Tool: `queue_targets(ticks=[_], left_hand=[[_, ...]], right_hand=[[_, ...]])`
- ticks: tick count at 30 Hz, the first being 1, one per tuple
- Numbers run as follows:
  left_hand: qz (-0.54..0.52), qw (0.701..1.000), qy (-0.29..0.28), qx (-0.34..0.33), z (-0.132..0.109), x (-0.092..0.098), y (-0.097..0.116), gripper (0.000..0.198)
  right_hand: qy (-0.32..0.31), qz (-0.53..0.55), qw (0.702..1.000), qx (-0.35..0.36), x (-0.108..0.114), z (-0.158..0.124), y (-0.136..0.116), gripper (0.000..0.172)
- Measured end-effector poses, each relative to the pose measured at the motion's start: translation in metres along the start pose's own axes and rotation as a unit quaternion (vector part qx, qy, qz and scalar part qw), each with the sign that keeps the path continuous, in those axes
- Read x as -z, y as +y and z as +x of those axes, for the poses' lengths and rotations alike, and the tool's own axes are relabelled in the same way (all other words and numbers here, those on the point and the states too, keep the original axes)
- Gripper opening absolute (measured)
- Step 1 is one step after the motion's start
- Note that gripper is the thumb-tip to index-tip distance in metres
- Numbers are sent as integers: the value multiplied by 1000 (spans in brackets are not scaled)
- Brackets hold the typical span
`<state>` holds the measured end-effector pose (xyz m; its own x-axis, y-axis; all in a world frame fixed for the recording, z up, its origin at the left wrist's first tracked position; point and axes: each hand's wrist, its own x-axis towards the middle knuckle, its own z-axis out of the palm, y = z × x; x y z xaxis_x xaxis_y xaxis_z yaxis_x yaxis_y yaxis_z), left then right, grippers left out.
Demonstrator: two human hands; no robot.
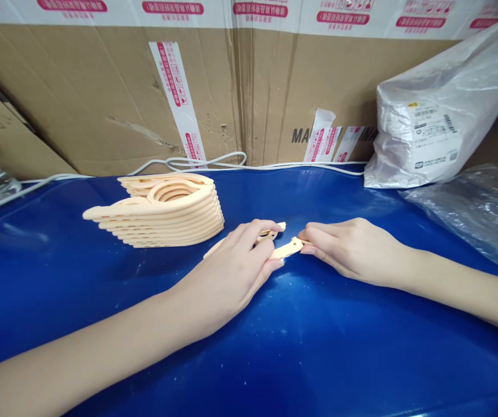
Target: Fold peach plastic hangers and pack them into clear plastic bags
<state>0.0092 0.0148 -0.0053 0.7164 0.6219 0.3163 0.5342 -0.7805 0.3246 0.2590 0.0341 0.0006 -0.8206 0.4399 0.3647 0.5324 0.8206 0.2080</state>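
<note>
head: left hand (pixel 235 255) near stack's edge (pixel 217 219) gripping cream piece (pixel 287 249), right hand (pixel 340 246) pinching its tip, roomy blue table (pixel 301 347) nearside

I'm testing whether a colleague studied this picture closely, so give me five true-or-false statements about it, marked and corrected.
1. The left hand holds a cream piece. True.
2. The right hand lies flat and open. False: its thumb and fingers are closed at the piece's tip.
3. The stack stands left of the right hand. True.
4. The white bag stands left of the stack. False: it stands to the right.
5. The tabletop is blue. True.
</note>
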Motion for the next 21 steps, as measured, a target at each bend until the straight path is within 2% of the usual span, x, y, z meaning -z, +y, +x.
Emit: queue_targets(ticks=[2,5,8,11,13,16,21], left_hand=[[0,1000,-5,-2,1,1,2,28],[2,1000,23,-9,0,1,2,28],[6,1000,28,-6,-2,-1,0,28],[10,999,36,-8,-2,-2,-1,29],[14,999,45,-13,-2,-3,-2,30],[19,999,40,-20,-2,-5,-2,30],[28,997,60,-35,-5,-10,-5,33]], right_hand=[[-1,1,1000,4,-1,0,0,43],[0,20,1000,-7,0,2,0,44],[-21,113,992,-53,4,5,-2,44],[-45,232,966,-104,8,7,-3,39],[-53,258,959,-109,9,8,-3,37],[-52,216,971,-85,7,6,-2,40],[-26,72,997,-27,2,2,-1,43]])
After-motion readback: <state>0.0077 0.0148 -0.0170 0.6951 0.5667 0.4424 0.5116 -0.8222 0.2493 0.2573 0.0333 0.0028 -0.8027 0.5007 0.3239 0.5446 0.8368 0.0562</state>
